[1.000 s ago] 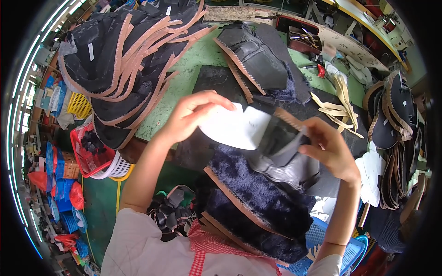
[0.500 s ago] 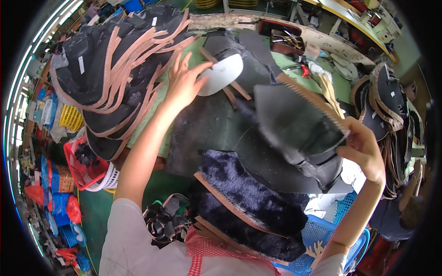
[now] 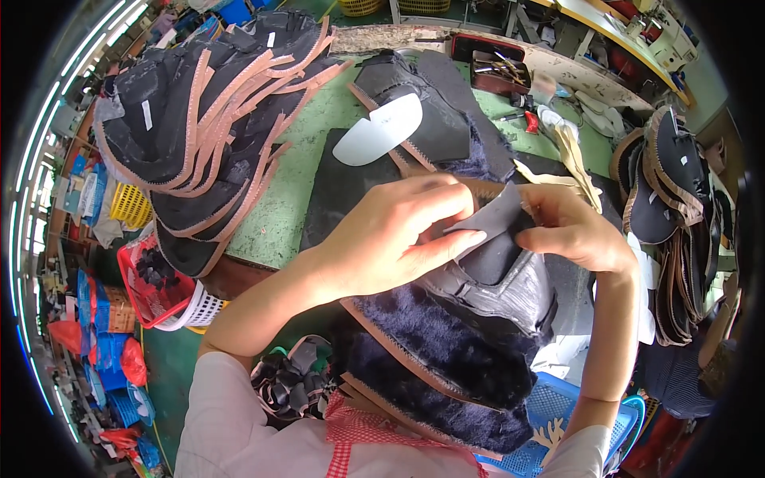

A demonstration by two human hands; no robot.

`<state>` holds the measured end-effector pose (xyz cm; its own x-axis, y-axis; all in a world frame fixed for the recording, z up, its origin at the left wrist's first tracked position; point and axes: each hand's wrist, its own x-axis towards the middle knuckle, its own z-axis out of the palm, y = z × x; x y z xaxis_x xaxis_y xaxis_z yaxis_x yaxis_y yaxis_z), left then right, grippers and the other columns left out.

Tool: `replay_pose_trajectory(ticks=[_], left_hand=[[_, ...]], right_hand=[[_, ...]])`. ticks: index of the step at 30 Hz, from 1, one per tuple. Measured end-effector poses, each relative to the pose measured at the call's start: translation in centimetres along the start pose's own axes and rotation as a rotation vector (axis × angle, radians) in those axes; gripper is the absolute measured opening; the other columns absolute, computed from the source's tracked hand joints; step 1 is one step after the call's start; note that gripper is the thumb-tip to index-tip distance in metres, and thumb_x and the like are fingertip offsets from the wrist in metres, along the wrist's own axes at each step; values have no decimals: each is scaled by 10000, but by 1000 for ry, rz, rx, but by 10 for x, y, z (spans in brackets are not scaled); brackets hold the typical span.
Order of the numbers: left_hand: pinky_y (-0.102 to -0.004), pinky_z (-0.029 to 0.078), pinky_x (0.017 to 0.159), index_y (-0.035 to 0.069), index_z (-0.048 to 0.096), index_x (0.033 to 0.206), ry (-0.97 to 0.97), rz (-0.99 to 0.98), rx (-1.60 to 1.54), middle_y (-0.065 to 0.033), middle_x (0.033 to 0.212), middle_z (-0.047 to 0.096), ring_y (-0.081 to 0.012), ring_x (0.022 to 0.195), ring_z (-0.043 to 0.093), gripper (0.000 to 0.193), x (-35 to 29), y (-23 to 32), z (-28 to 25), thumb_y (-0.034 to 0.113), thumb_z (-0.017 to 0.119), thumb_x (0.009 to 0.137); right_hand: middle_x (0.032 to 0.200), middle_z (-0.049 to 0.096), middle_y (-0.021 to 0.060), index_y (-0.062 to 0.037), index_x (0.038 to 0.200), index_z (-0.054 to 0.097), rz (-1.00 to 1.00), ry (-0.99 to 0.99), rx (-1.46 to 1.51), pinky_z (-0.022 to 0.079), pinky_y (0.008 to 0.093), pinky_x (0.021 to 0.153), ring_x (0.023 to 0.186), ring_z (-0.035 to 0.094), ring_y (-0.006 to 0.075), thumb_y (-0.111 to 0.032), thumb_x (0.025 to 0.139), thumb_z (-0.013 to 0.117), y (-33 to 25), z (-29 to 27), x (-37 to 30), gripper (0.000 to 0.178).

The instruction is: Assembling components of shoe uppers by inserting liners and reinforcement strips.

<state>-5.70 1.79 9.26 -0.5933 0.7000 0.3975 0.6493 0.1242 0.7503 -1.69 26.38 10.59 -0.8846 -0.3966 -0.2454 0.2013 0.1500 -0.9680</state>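
In front of me is a black shoe upper (image 3: 510, 283) with a brown toothed edging strip. Between thumb and fingers, my left hand (image 3: 402, 227) pinches a grey flap (image 3: 496, 219) at its far edge. My right hand (image 3: 575, 231) grips the same upper's right side, thumb folded over the edge; part of that grip is hidden. Beyond my left hand a white curved sheet piece (image 3: 378, 131) rests on another black upper (image 3: 434, 111). Closer to my body lie dark-blue furry pieces (image 3: 430, 338) with brown edging, partly under the upper I hold.
A tall pile of black uppers (image 3: 159, 119) covers the bench's left. More uppers (image 3: 665, 175) hang at the right. Behind are a tool box (image 3: 498, 72) and cream gloves (image 3: 574, 163). A red basket (image 3: 143, 287) and blue basket (image 3: 558, 406) flank me. Another person is at far right.
My left hand has left the white piece and come right and nearer, onto the upper. My right hand has brought the upper inward and turned it; the white piece stays behind.
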Motion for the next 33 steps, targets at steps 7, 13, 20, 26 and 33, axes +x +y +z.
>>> replay_pose_trajectory(ticks=[7, 13, 20, 26, 33], left_hand=[[-240, 485, 547, 14, 552, 861, 31, -83, 123, -30, 797, 639, -80, 658, 595, 154, -16, -6, -10, 59, 692, 905], [-233, 486, 532, 24, 547, 838, 59, -185, 100, -29, 853, 689, -75, 698, 626, 163, -30, -4, -13, 47, 699, 890], [-223, 452, 465, 28, 548, 802, 179, -22, 391, -24, 858, 693, -97, 636, 628, 181, -43, 5, -23, -28, 720, 801], [-215, 444, 462, 20, 559, 805, 191, -115, 378, -29, 847, 706, -72, 636, 622, 154, -55, 7, -37, -9, 708, 831], [-211, 447, 471, -1, 567, 826, 152, -253, 321, -11, 782, 668, -22, 640, 565, 145, -66, 9, -51, 31, 695, 888]], right_hand=[[893, 640, -20, 19, 1035, 659, -62, 8, -111, 461, 247, 729, 808, 535, 55, -264, 844, 807, 13, 23, 14, 373], [987, 712, 19, 35, 1146, 687, 2, -54, -6, 492, 256, 849, 908, 588, 62, -112, 844, 762, 9, 33, 19, 344], [912, 713, 2, 16, 1068, 730, -4, -160, 54, 486, 234, 775, 817, 591, 52, -101, 843, 758, 7, 51, 42, 255], [900, 708, 1, 25, 1060, 727, -38, -140, 17, 486, 229, 768, 805, 592, 65, -148, 858, 771, 13, 64, 61, 269], [968, 710, 73, 82, 1105, 677, -54, -178, -87, 499, 264, 838, 889, 630, 105, -163, 817, 786, 3, 78, 78, 393]])
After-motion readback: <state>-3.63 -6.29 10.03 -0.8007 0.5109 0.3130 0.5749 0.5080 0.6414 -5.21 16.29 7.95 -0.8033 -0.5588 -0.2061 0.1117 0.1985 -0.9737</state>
